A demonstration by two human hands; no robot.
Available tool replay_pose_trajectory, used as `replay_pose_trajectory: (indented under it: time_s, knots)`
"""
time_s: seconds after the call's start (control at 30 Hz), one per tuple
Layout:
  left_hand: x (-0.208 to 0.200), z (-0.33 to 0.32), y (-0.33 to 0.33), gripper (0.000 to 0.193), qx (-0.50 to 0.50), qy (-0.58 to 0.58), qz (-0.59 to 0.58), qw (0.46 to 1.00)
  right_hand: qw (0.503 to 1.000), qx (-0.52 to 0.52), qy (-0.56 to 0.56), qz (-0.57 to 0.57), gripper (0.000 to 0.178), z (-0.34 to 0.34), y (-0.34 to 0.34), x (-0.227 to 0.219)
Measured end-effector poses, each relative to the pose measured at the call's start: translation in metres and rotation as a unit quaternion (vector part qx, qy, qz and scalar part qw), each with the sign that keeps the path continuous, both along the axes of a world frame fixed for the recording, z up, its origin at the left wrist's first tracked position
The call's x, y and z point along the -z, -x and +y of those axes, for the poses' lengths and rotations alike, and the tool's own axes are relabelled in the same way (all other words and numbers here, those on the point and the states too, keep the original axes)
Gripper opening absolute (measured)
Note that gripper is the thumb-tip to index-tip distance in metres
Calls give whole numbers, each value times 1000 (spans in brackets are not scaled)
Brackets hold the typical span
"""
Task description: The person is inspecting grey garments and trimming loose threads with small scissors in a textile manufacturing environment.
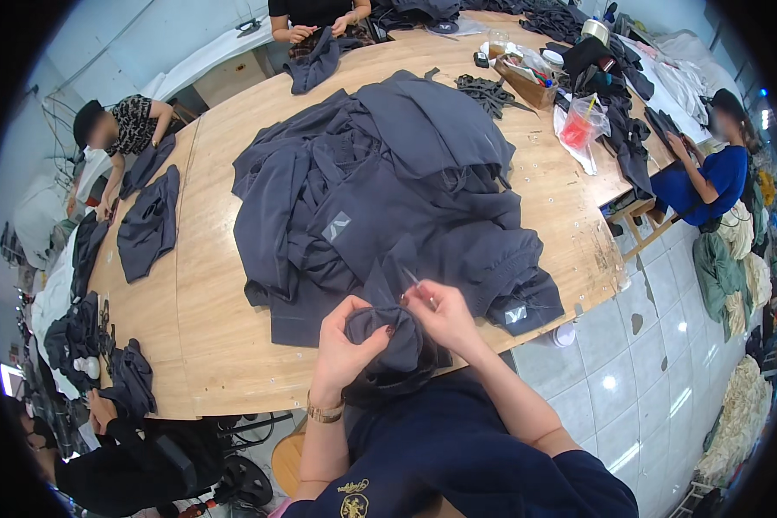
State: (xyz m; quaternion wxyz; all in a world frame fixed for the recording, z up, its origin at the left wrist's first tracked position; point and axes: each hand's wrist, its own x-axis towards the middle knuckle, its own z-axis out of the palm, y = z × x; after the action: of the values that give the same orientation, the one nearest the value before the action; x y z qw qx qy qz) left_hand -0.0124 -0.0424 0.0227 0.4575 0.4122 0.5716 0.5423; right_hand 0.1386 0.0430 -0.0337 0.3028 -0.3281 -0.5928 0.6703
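Observation:
My left hand [342, 338] is closed on a bunched edge of a dark grey garment [399, 352], its thumb pressed on top of the cloth. The garment hangs over the table's near edge toward my lap. Just right of it, my right hand [445, 318] is closed round a small pair of thread snips [410, 276], whose thin pointed tip sticks up past the fingers. Most of the snips is hidden in the hand. Right beyond both hands lies a large heap of dark grey garments [319, 186], with silvery patches showing on some pieces.
The pale wooden table [207, 345] spreads around the heap. At the far right stand a wooden box [527, 82] of small items and a cup of red drink [581, 125]. Co-workers handle dark cloth at the left, far and right sides. Tiled floor [656, 345] shows at right.

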Motion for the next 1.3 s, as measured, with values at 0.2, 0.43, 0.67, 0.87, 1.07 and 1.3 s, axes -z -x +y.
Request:
replay_pose_trajectory:
  time_s: [0.2, 0.43, 0.67, 0.87, 1.07, 1.3]
  knots:
    - [4, 1, 0, 18, 2, 17, 65, 998, 984, 49, -169, 1, 21, 0, -4, -39]
    - [4, 0, 2, 15, -30, 0, 45, 999, 950, 24, -285, -127, 32, 2, -21, -50]
    - [5, 1, 3, 16, -23, 13, 66, 997, 882, 0, -426, -199, 36, 3, -22, -58]
    - [1, 2, 3, 16, -6, 27, 94, 995, 863, -8, -466, -194, 35, 2, -20, -59]
    - [-6, 2, 0, 15, 2, 30, 87, 996, 862, -3, -472, -187, 33, 3, -18, -59]
    - [-9, 3, -2, 14, -3, 31, 111, 993, 864, -13, -467, -188, 32, 4, -21, -59]
